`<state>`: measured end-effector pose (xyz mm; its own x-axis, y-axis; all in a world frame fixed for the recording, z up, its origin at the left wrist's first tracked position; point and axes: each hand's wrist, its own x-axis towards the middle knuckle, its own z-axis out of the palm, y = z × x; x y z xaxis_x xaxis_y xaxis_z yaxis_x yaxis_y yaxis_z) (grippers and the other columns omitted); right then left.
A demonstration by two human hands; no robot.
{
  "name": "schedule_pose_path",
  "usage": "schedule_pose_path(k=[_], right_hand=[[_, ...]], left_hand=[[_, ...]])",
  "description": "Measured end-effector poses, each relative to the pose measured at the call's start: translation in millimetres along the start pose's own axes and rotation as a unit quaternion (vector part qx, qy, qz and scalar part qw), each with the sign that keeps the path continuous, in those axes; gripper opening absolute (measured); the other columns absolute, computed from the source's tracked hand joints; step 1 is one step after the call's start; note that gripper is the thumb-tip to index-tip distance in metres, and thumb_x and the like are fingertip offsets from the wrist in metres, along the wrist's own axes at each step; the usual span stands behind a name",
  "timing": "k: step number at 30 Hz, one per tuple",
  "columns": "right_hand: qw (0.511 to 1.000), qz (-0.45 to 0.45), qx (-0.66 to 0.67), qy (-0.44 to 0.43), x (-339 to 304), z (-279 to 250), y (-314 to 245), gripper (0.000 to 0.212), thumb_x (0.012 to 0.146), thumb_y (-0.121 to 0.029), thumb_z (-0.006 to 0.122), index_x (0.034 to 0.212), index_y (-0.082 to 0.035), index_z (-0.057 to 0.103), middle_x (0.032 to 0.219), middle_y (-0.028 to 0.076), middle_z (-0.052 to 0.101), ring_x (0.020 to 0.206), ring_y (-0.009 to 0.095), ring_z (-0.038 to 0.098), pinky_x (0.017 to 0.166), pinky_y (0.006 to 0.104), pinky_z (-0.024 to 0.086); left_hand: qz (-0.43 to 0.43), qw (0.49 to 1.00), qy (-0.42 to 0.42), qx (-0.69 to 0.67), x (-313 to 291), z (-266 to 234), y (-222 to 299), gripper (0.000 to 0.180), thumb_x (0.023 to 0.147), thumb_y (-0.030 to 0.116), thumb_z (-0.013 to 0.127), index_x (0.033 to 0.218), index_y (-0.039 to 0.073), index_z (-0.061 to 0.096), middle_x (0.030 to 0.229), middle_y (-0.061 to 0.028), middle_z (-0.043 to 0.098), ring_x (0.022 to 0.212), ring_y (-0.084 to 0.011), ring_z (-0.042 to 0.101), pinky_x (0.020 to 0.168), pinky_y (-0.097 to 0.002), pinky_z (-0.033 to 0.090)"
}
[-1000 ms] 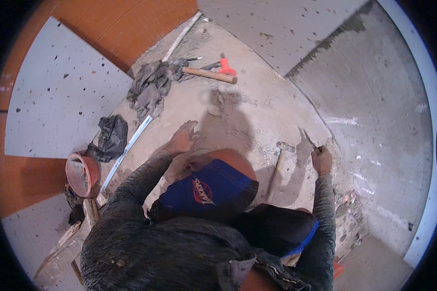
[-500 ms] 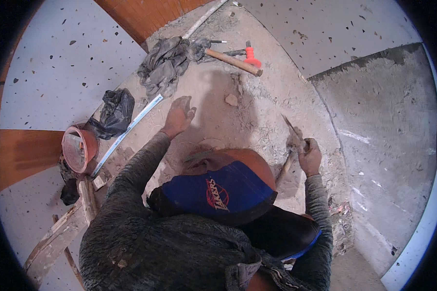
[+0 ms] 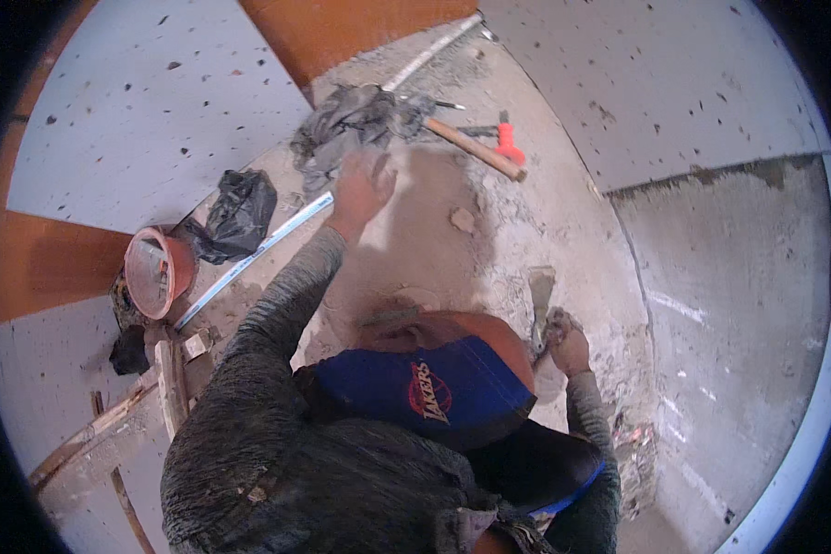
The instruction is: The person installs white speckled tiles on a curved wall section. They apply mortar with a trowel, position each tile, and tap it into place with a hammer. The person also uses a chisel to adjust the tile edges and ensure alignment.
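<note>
My right hand (image 3: 566, 345) is closed around a small trowel (image 3: 541, 288) low on the right, beside my bent knee. Its flat, dusty blade points away from me, just above the rough floor; whether it touches cannot be told. My left hand (image 3: 364, 192) reaches forward, slightly blurred, its fingers apart and holding nothing. Just beyond it lies a crumpled dark grey cloth (image 3: 334, 129), and the far end of a white-and-blue strip (image 3: 254, 254) is close to its wrist. A wooden-handled hammer (image 3: 475, 148) lies across the cloth's right edge, its head hidden.
A chisel with a red guard (image 3: 510, 150) lies past the hammer. A stone (image 3: 463, 220) rests mid-floor. On the left are a reddish bucket (image 3: 160, 274), a black plastic bag (image 3: 240, 214) and wooden boards (image 3: 169, 383). Speckled panels (image 3: 656, 83) and a grey cement wall (image 3: 725, 305) surround the floor.
My left hand has moved forward, toward the cloth. My right hand has drawn slightly back and turned the trowel, so its blade shows flat instead of edge-on. The whole view has shifted a little.
</note>
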<state>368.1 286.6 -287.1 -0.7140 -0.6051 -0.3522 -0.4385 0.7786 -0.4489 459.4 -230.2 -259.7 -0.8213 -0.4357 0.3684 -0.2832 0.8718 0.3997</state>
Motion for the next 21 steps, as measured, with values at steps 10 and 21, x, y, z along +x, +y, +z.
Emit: schedule_pose_path(k=[10, 21], right_hand=[[0.993, -0.072, -0.082, 0.055, 48, -67, -13, 0.023, 0.092, -0.026, 0.057, 0.087, -0.004, 0.065, 0.080, 0.021, 0.066, 0.074, 0.041, 0.064, 0.067, 0.0507, 0.050], [0.975, -0.169, -0.020, 0.145, 149, -156, -185, 0.026, 0.089, -0.027, 0.066, 0.078, -0.005, 0.058, 0.068, 0.017, 0.061, 0.064, 0.035, 0.062, 0.058, 0.0436, 0.047]], left_hand=[[-0.052, 0.898, 0.375, 0.223, 136, -244, -146, 0.052, 0.085, 0.025, 0.070, 0.127, -0.001, 0.055, 0.128, -0.0235, 0.056, 0.125, -0.0437, 0.045, 0.108, -0.0511, 0.036], [-0.040, 0.785, 0.426, 0.449, 193, -422, -231, 0.061, 0.094, 0.044, 0.056, 0.136, 0.001, 0.049, 0.136, -0.0216, 0.050, 0.127, -0.0386, 0.046, 0.108, -0.0568, 0.031]])
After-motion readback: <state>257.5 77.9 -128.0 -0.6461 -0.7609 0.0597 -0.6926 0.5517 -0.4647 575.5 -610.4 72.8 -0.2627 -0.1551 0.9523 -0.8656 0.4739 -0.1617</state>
